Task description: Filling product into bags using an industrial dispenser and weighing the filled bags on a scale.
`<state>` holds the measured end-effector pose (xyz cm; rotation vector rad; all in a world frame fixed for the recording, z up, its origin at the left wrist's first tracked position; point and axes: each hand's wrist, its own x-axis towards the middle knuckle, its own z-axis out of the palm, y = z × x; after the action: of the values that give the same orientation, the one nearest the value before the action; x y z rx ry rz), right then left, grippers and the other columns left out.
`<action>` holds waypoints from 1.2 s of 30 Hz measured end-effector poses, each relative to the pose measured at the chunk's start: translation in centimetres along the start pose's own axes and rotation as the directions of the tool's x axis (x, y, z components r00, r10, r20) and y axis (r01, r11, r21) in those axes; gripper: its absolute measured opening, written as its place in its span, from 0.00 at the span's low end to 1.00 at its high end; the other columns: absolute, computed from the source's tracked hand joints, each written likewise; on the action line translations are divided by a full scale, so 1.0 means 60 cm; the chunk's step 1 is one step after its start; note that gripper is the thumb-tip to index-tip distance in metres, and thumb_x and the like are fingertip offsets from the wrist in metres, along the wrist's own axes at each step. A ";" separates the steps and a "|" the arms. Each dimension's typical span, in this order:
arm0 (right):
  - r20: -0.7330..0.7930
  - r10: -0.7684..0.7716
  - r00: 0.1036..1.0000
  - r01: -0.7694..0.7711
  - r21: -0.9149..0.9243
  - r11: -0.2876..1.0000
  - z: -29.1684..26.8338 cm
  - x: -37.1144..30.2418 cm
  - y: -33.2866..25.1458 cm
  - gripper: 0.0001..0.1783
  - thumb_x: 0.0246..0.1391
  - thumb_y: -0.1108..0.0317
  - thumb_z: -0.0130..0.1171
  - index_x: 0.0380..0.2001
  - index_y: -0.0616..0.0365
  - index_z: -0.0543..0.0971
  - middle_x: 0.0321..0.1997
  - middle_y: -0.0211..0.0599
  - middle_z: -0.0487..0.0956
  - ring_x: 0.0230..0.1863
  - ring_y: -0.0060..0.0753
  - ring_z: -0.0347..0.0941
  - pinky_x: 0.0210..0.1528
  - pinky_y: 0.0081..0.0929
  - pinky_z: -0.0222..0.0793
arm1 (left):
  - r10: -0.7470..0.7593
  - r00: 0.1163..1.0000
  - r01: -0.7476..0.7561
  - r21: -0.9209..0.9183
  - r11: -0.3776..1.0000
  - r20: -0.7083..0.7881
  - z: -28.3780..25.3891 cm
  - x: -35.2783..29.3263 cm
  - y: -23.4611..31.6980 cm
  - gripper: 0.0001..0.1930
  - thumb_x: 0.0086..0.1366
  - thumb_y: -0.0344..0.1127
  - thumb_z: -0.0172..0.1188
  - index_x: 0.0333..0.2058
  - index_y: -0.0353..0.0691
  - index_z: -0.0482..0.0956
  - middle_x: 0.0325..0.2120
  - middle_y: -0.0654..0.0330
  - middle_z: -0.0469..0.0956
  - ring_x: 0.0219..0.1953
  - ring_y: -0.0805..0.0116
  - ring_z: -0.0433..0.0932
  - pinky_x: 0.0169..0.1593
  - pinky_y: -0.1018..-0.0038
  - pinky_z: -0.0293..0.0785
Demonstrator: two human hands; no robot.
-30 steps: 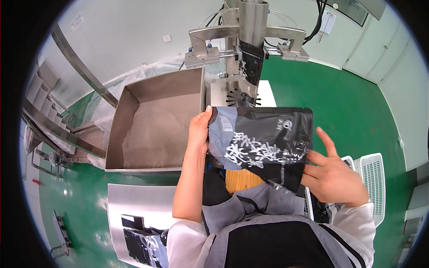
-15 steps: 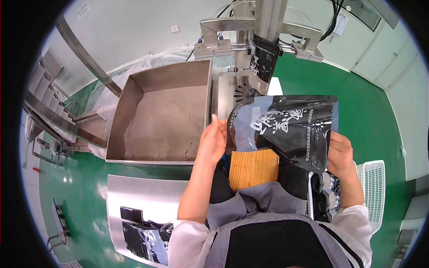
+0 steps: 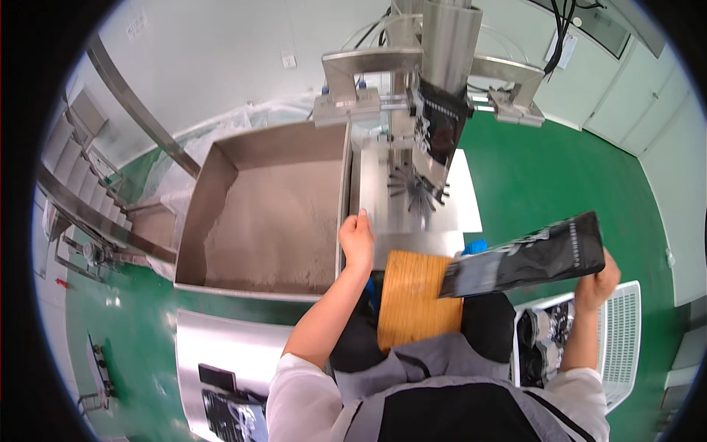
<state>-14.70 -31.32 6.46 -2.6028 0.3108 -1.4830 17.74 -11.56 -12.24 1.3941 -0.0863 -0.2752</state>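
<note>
My right hand [image 3: 598,281] grips one end of a black pouch with a grey-blue part and white print [image 3: 534,254]. The pouch slants over my right leg, its other end by a wooden board [image 3: 418,295] at my lap. My left hand [image 3: 356,241] is beside the right rim of a metal bin of brown powder [image 3: 276,221], fingers curled and one digit up, with nothing seen in it. Whether it touches the rim I cannot tell. Ahead, another black pouch [image 3: 440,121] hangs at the mouth of a steel filling tube [image 3: 451,48], above a dark spiky ring [image 3: 416,188].
A white basket [image 3: 620,331] with several filled pouches [image 3: 541,339] stands at my right. On a metal sheet [image 3: 236,331] at my left lie more pouches [image 3: 236,416] and a dark flat object [image 3: 216,377]. Metal clamp arms [image 3: 350,107] flank the tube.
The held pouch has swung right and down, away from my left hand, which has curled. My right hand moved right. More of the board and the machine's base shows.
</note>
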 end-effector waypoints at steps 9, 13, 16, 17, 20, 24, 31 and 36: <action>0.517 0.375 0.769 -0.509 0.141 0.849 0.119 0.132 0.105 0.10 0.56 0.68 0.51 0.38 0.62 0.75 0.14 0.32 0.64 0.18 0.20 0.56 0.22 0.26 0.54 | 0.123 0.935 -0.004 -0.338 0.941 0.333 0.129 0.357 -0.027 0.45 0.65 0.65 0.35 0.64 0.28 0.42 0.66 0.45 0.43 0.69 0.56 0.40 0.68 0.64 0.37; 0.845 0.255 0.470 -0.428 -0.034 0.903 0.191 0.128 0.124 0.24 0.46 0.70 0.63 0.49 0.57 0.71 0.11 0.32 0.62 0.16 0.26 0.59 0.22 0.29 0.55 | 0.168 0.948 -0.081 -0.306 0.949 0.270 0.117 0.324 -0.035 0.42 0.67 0.61 0.39 0.62 0.26 0.48 0.64 0.43 0.50 0.68 0.55 0.47 0.68 0.63 0.43; 0.867 0.127 0.482 -0.222 -0.019 0.975 0.254 0.094 0.135 0.27 0.45 0.62 0.65 0.50 0.53 0.71 0.13 0.39 0.69 0.21 0.43 0.69 0.26 0.38 0.62 | 0.160 0.974 -0.146 -0.095 0.985 0.163 0.106 0.231 -0.037 0.25 0.65 0.41 0.47 0.57 0.31 0.60 0.56 0.48 0.63 0.61 0.59 0.59 0.63 0.65 0.54; 0.875 0.175 0.452 -0.212 -0.085 0.974 0.276 0.098 0.110 0.28 0.46 0.57 0.64 0.50 0.52 0.71 0.16 0.40 0.72 0.29 0.49 0.73 0.32 0.43 0.65 | 0.221 0.963 -0.229 0.036 0.973 0.151 0.083 0.210 -0.052 0.21 0.62 0.30 0.49 0.55 0.33 0.63 0.52 0.50 0.67 0.58 0.61 0.63 0.60 0.67 0.59; 0.787 0.182 0.590 -0.182 -0.090 0.979 0.320 0.117 0.057 0.30 0.44 0.48 0.63 0.44 0.60 0.75 0.33 0.52 0.79 0.41 0.51 0.75 0.42 0.43 0.69 | 0.303 0.860 -0.362 0.071 0.930 0.410 0.096 0.118 -0.058 0.36 0.50 0.21 0.56 0.59 0.35 0.54 0.58 0.50 0.59 0.62 0.58 0.59 0.65 0.62 0.54; 0.666 0.283 0.690 -0.296 -0.098 0.950 0.376 0.184 -0.003 0.28 0.49 0.46 0.57 0.22 0.66 0.78 0.28 0.55 0.78 0.35 0.55 0.75 0.36 0.45 0.70 | 0.308 0.827 -0.475 0.291 0.830 0.470 0.164 0.068 -0.046 0.48 0.46 0.33 0.67 0.61 0.27 0.46 0.60 0.41 0.55 0.62 0.52 0.57 0.63 0.67 0.55; 0.695 0.195 0.692 -0.435 0.185 0.881 0.358 0.220 -0.015 0.18 0.48 0.61 0.58 0.19 0.69 0.77 0.19 0.51 0.75 0.22 0.42 0.73 0.27 0.38 0.66 | 0.126 0.980 -0.174 0.362 0.916 0.152 0.181 -0.001 0.010 0.41 0.43 0.34 0.69 0.54 0.25 0.59 0.45 0.41 0.72 0.51 0.45 0.70 0.55 0.64 0.65; 0.859 -0.042 0.511 -0.431 0.298 0.852 0.255 0.174 -0.070 0.18 0.45 0.62 0.55 0.17 0.70 0.77 0.15 0.52 0.72 0.16 0.41 0.70 0.24 0.37 0.66 | 0.297 0.918 -0.369 0.293 0.882 0.261 0.108 -0.157 0.050 0.38 0.43 0.31 0.69 0.53 0.30 0.60 0.43 0.45 0.72 0.49 0.51 0.72 0.51 0.65 0.67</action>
<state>4.12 -29.61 8.28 -2.3752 0.0880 -0.0334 7.61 -15.04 -7.21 1.6571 -0.5695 -0.1173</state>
